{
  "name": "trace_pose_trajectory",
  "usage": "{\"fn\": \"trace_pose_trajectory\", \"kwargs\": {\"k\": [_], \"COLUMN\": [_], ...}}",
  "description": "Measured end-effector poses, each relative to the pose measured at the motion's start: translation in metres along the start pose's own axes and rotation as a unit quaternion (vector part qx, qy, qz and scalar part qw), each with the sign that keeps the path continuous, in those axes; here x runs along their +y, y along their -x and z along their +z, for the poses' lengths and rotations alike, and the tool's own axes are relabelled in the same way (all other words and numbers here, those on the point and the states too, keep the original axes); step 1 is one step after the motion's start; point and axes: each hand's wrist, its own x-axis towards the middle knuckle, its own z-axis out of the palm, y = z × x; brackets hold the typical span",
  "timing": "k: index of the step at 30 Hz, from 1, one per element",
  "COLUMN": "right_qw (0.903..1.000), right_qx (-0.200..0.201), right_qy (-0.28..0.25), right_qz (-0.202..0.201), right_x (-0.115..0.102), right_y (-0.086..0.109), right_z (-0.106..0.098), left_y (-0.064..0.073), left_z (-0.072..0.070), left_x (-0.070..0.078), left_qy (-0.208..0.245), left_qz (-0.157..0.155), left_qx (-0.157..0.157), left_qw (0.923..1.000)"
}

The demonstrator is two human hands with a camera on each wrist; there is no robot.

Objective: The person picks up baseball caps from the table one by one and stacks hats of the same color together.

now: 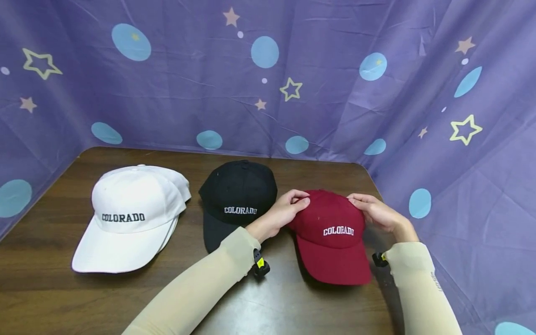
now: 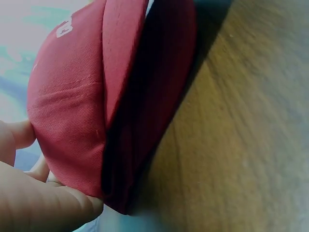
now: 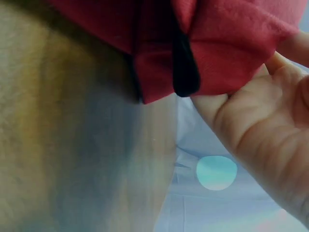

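Note:
A red baseball cap with white COLORADO lettering sits at the right of the table, its brim toward me. My left hand pinches its left side near the crown, thumb in front. At the opposite side, my right hand grips the cap's upper right edge. Seen from the left wrist, the red cloth bulges between thumb and fingers, and another red layer lies underneath. In the right wrist view the right hand holds the red fabric beside a dark-lined fold.
Just left of the red cap is a black COLORADO cap, its brim partly behind my left forearm. Farther left, white caps lie nested together, brims forward. The brown wooden table ends at a purple patterned curtain behind and to the sides.

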Motion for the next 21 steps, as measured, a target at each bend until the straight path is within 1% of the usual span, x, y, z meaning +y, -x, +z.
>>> {"fn": "trace_pose_trajectory", "kwargs": {"k": [4, 6, 8, 11, 15, 17, 19, 21], "right_qw": [0.9987, 0.9959, 0.991, 0.9792, 0.9681, 0.9658, 0.963, 0.9595], "right_qx": [0.042, 0.069, 0.098, 0.135, 0.163, 0.168, 0.172, 0.178], "right_qy": [0.027, 0.055, 0.088, 0.148, 0.186, 0.193, 0.204, 0.215], "right_qz": [-0.009, -0.017, -0.024, -0.033, -0.037, -0.038, -0.037, -0.037], "right_x": [0.002, 0.001, 0.0, -0.002, -0.005, -0.007, -0.007, -0.008], "right_y": [-0.004, -0.006, -0.007, -0.009, -0.009, -0.01, -0.011, -0.012], "right_z": [0.006, 0.01, 0.013, 0.017, 0.021, 0.022, 0.022, 0.022], "left_y": [0.0, 0.0, 0.001, 0.002, 0.005, 0.005, 0.005, 0.005], "left_z": [-0.002, -0.003, -0.003, -0.004, -0.003, -0.003, -0.003, -0.002], "left_x": [-0.004, -0.006, -0.007, -0.008, -0.008, -0.008, -0.007, -0.007], "left_qy": [-0.019, -0.032, -0.049, -0.08, -0.153, -0.189, -0.211, -0.221], "left_qz": [0.008, 0.016, 0.028, 0.043, 0.059, 0.064, 0.067, 0.07], "left_qx": [0.013, 0.023, 0.035, 0.047, 0.047, 0.047, 0.048, 0.051], "left_qw": [0.9997, 0.9991, 0.9978, 0.9947, 0.9854, 0.9789, 0.9739, 0.9715]}}
